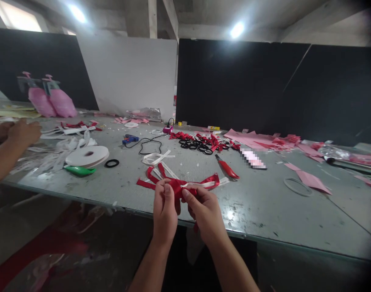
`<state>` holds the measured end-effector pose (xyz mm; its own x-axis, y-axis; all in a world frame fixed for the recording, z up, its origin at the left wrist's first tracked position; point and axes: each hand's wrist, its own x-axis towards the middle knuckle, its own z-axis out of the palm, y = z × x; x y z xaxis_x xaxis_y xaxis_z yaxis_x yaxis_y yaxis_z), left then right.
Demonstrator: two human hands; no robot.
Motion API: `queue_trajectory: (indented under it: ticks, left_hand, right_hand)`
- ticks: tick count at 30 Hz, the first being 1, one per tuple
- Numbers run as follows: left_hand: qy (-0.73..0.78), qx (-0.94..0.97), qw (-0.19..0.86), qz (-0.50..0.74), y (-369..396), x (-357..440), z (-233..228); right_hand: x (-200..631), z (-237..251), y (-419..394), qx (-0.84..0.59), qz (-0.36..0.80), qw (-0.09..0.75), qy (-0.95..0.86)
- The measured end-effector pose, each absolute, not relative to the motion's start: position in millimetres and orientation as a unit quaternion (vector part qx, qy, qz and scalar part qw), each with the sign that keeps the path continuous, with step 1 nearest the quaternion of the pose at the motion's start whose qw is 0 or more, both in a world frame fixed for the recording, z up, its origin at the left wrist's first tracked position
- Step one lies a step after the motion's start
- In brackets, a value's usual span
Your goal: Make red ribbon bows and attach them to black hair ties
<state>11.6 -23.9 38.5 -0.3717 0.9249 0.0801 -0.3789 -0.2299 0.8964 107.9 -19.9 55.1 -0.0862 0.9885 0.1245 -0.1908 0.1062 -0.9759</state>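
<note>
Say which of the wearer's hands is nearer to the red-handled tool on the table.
Right. The right hand is on the near side of the red-handled tool, slightly left of it; the left hand is farther left.

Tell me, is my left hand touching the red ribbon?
Touching: the head view plainly shows the left hand gripping the red ribbon with its thumb and fingers.

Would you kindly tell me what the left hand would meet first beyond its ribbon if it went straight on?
Past the held red ribbon and its tails, probably the looped white ribbon on the table, though depth is unclear.
</note>
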Motion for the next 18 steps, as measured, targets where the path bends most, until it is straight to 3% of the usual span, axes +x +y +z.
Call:
queue_trajectory:
  ticks: [4, 8, 18]
  left_hand:
    - [0.349, 0.298, 0.572, 0.680, -23.1, 11.0, 37.2]
    - [0.327, 0.329, 0.601, 0.651, -18.7, 9.5, 37.3]
    - [0.476, 0.356, 0.361, 0.718, -11.4, 18.8, 39.5]
  right_hand:
    - [110.5, 55.7, -17.9, -0.396, 0.542, 0.556, -0.490]
    - [113.4, 59.3, -16.9, -0.407, 0.522, 0.558, -0.500]
    - [118.6, 54.0, -11.0, -0.477, 0.420, 0.570, -0.521]
